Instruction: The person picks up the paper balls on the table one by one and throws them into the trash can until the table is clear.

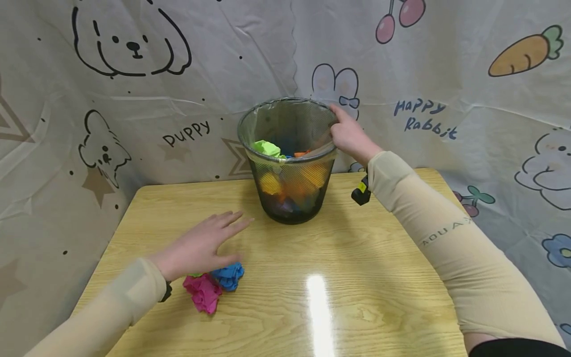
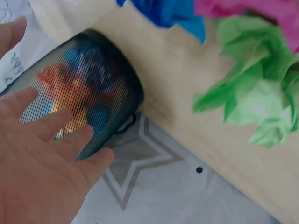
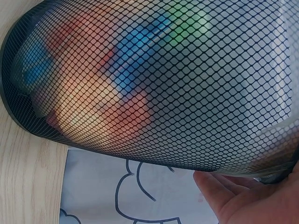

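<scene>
My right hand (image 1: 352, 134) grips the rim of a black mesh wastebasket (image 1: 290, 198) at its right side. In the right wrist view the fingers (image 3: 224, 196) lie along the outside of the mesh. Crumpled paper in green (image 1: 267, 148), orange, yellow and blue shows inside the basket's clear liner. My left hand (image 1: 200, 245) hovers with spread fingers over a small group of crumpled paper balls and holds nothing. A pink ball (image 1: 203, 293) and a blue ball (image 1: 229, 276) touch each other there. The green ball (image 2: 261, 88) beside them is mostly hidden by the hand in the head view.
The wooden table (image 1: 357, 287) carries the basket near its back edge. Behind it hangs a pale cloth (image 1: 250, 49) printed with cartoon animals and words. A black wrist mount (image 1: 361, 192) hangs below my right wrist, near the basket.
</scene>
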Available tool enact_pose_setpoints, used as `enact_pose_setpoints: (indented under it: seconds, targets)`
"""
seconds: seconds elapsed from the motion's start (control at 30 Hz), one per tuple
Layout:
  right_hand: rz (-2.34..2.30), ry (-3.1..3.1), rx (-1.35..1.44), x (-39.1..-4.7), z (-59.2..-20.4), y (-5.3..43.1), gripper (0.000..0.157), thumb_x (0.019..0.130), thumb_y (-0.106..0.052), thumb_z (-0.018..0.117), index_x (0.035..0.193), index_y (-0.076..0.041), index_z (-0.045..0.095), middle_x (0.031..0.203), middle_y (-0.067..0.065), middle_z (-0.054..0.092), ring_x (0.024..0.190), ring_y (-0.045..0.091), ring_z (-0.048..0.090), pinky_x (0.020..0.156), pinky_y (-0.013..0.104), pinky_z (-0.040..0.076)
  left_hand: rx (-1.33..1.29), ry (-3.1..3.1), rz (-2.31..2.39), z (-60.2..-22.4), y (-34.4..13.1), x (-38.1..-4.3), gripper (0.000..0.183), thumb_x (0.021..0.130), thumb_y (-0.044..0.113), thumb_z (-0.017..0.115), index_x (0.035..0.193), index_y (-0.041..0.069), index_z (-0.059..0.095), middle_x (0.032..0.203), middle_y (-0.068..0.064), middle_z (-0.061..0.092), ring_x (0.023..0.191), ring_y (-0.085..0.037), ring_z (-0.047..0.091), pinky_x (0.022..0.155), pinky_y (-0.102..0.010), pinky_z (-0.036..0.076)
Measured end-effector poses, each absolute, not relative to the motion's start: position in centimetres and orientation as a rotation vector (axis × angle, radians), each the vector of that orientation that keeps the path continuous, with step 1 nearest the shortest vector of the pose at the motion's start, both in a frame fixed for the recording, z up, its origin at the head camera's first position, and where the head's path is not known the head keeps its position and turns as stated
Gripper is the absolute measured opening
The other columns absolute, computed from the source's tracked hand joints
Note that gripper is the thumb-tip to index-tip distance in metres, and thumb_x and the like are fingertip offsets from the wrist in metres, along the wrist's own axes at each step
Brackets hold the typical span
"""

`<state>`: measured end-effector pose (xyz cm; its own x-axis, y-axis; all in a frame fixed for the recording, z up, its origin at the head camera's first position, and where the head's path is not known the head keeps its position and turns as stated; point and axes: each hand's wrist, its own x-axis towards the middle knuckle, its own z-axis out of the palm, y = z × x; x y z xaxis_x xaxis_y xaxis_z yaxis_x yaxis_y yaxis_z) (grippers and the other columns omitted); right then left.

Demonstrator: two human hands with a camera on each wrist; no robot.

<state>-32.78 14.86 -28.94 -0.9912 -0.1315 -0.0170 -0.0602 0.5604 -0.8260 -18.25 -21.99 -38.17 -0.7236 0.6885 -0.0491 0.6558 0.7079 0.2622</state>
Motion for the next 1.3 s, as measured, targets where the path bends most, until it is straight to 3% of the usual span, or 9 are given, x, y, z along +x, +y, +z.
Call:
enact_pose_setpoints:
  seconds: [0.13,0.33,0.6,0.97,1.3]
  targets:
    - [-1.420,2.712,-0.160,-32.8,-28.9,14.9,0.068,0.102,-0.005,0.025,0.167,-0.017,0.008,0.171,0.000,0.008,0.155,0.016,0.006,0.124,0.036,0.010,1.102,2.717,0.333,-39.3,-21.8,-17.5,0.083,0.093,0.059,0.067,0.161,0.024,0.036,0.163,-0.017,0.033,0.147,-0.041,0.032,0.115,-0.059,0.031]
    - [-1.409,2.704,-0.175,-32.6,-28.8,15.0,0.067,0.103,-0.006,0.023,0.167,-0.018,0.006,0.171,-0.001,0.006,0.155,0.016,0.005,0.124,0.036,0.010,1.081,2.638,0.316,-40.7,-21.6,-16.6,0.083,0.091,0.045,0.076,0.161,0.024,0.037,0.162,-0.019,0.033,0.146,-0.041,0.034,0.114,-0.059,0.033]
    - [-1.396,2.702,-0.168,-32.5,-28.8,14.9,0.067,0.103,-0.006,0.023,0.167,-0.019,0.006,0.171,-0.003,0.005,0.154,0.014,0.004,0.124,0.036,0.012,1.039,2.583,0.287,-41.9,-21.6,-16.1,0.084,0.087,0.034,0.083,0.158,0.017,0.042,0.160,-0.021,0.035,0.144,-0.043,0.036,0.112,-0.060,0.036]
    - [-1.406,2.696,-0.166,-32.6,-28.8,14.9,0.068,0.103,-0.006,0.023,0.167,-0.020,0.005,0.171,-0.003,0.004,0.154,0.014,0.004,0.124,0.036,0.011,0.982,2.549,0.273,-43.0,-21.7,-16.0,0.083,0.085,0.030,0.085,0.157,0.019,0.045,0.161,-0.020,0.035,0.143,-0.040,0.038,0.108,-0.057,0.042]
    - [-1.410,2.705,-0.169,-32.6,-28.8,14.9,0.068,0.102,-0.006,0.023,0.167,-0.018,0.006,0.171,-0.002,0.006,0.155,0.014,0.004,0.124,0.035,0.010,1.007,2.544,0.237,-43.6,-21.6,-16.2,0.077,0.085,0.028,0.085,0.153,0.019,0.050,0.156,-0.023,0.040,0.135,-0.045,0.048,0.102,-0.059,0.047]
